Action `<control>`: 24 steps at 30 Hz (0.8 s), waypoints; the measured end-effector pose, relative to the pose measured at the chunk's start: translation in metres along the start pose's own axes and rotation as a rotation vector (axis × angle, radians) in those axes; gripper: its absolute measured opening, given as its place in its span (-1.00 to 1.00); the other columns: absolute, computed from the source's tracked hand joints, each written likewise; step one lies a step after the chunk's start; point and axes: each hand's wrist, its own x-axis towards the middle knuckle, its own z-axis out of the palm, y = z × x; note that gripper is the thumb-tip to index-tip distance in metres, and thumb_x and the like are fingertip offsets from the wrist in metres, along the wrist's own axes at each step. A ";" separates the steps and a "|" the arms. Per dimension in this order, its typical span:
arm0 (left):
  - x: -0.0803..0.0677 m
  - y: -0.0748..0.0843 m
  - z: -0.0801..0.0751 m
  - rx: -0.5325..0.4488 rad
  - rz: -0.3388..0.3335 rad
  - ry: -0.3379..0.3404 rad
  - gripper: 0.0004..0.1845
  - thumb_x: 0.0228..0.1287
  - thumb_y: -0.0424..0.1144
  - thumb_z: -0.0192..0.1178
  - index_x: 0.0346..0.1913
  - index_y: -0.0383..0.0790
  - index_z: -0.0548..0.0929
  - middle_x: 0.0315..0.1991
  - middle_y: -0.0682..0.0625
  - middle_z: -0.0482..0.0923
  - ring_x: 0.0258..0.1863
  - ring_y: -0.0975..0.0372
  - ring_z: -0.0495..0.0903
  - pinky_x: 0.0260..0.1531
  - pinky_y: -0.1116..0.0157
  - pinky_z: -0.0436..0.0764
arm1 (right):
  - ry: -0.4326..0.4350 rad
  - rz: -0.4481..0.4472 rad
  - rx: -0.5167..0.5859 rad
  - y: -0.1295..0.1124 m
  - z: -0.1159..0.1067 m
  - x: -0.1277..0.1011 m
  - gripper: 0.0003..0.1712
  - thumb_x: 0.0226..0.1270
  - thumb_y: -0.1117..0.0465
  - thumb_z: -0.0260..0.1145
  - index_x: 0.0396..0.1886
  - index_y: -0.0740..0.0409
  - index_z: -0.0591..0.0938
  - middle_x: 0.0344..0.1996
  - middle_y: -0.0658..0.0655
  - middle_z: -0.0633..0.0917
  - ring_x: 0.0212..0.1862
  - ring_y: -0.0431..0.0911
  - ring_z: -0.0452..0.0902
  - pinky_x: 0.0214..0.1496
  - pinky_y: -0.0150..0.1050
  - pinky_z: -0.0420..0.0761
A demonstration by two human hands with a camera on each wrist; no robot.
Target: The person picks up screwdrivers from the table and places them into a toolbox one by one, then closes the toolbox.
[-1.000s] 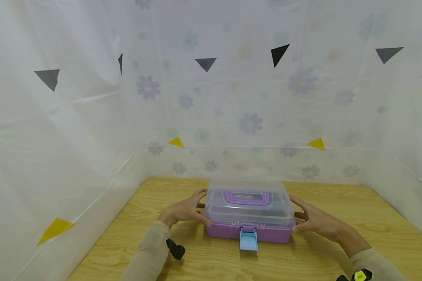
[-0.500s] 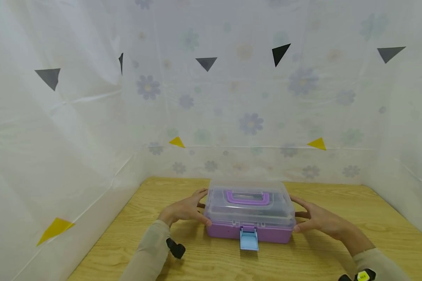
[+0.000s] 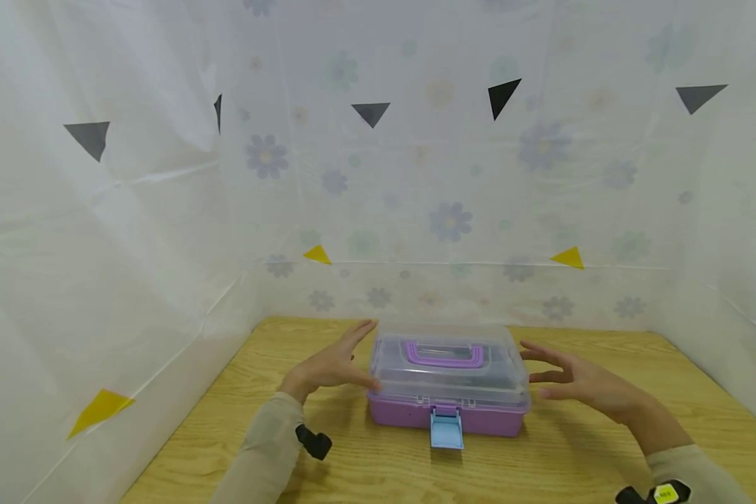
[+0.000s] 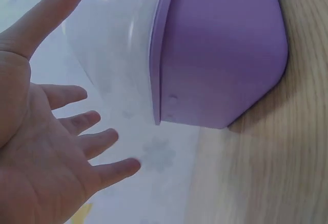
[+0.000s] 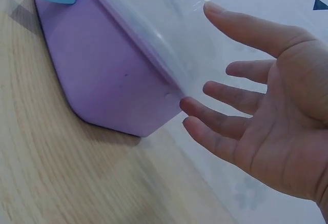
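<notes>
A storage box with a purple base point(image 3: 403, 414) and a clear lid point(image 3: 393, 381) stands on the wooden table. On the lid lies a purple handle point(image 3: 444, 362), folded down. The light blue latch point(image 3: 446, 428) at the front hangs flipped down, and the lid sits over the base. My left hand point(image 3: 327, 365) is at the box's left end, fingers spread, thumb tip beside the lid's corner. Opposite it, my right hand point(image 3: 595, 386) is held off the right end with its fingers apart. Neither hand grips anything; both palms face the box in the wrist views.
The wooden table point(image 3: 227, 427) extends around the box on all sides. White flowered sheeting point(image 3: 453, 175) hangs behind and at both sides, with black and yellow triangles stuck on it. A small black device is strapped at each wrist.
Both hands have lifted a little from the lower ends of the box and loosened away from it, the right hand shifting further right. The box has stayed in place.
</notes>
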 end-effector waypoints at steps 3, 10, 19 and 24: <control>0.001 0.006 0.002 0.056 0.032 0.047 0.25 0.08 0.18 0.56 0.69 0.05 -0.02 0.68 -0.01 -0.22 0.61 -0.05 -0.16 0.44 -0.24 0.12 | -0.002 -0.005 -0.020 -0.003 -0.004 -0.003 -0.19 0.65 0.30 0.08 0.72 0.00 -0.06 0.55 0.45 0.07 0.43 0.44 0.22 0.27 0.11 0.48; 0.004 0.023 0.007 0.143 0.118 0.088 0.14 0.13 0.11 0.56 0.67 0.03 0.10 0.65 0.05 -0.06 0.61 0.03 -0.06 0.45 -0.20 0.15 | -0.018 -0.088 -0.002 -0.007 -0.010 -0.008 -0.32 0.65 0.39 0.01 0.66 0.16 0.08 0.38 0.42 0.33 0.33 0.22 0.45 0.22 -0.15 0.58; 0.004 0.047 0.017 0.218 0.225 0.061 0.11 0.14 -0.02 0.57 0.66 -0.05 0.13 0.64 0.05 -0.01 0.60 0.08 -0.02 0.46 -0.14 0.17 | -0.318 -0.297 0.111 -0.017 -0.011 -0.008 -0.54 0.59 0.57 -0.10 0.41 0.51 0.32 0.12 0.48 0.51 0.14 0.13 0.56 0.16 -0.12 0.61; 0.005 0.055 0.024 0.266 0.261 0.027 0.13 0.15 -0.01 0.57 0.67 -0.08 0.09 0.65 0.05 -0.05 0.60 0.10 -0.03 0.46 -0.12 0.19 | -0.463 -0.289 0.130 -0.027 0.001 -0.002 -0.54 0.57 0.56 -0.03 0.40 0.56 0.34 0.14 0.47 0.57 0.16 0.16 0.58 0.19 -0.08 0.61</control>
